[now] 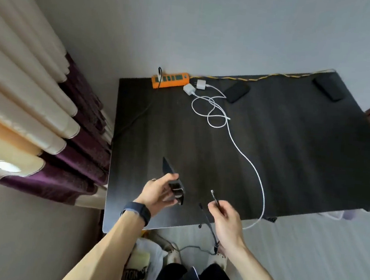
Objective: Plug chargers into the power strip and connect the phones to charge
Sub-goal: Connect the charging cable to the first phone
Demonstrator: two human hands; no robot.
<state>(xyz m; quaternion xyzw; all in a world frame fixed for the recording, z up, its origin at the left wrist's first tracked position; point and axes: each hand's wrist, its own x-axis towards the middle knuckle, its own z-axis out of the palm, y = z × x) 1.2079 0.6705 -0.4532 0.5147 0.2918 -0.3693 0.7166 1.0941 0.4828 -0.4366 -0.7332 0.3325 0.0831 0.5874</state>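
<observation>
My left hand (159,194) grips a black phone (171,179) held on edge above the table's near side. My right hand (226,220) pinches a black cable's plug end (214,198), tip pointing toward the phone, a short gap between them. The black cable (208,226) hangs down off the table edge. An orange power strip (170,79) lies at the far left corner with one black plug in it. Two white charger bricks (194,86) lie unplugged beside it, their white cables (218,113) coiled on the table. Two more dark phones (237,91) (329,88) lie at the far side.
The dark wooden table (290,161) stands against a grey wall. Cream and purple curtains (45,126) hang to the left. One white cable (260,192) runs over the near edge. Bags and a grey cable (191,247) lie on the floor by my feet.
</observation>
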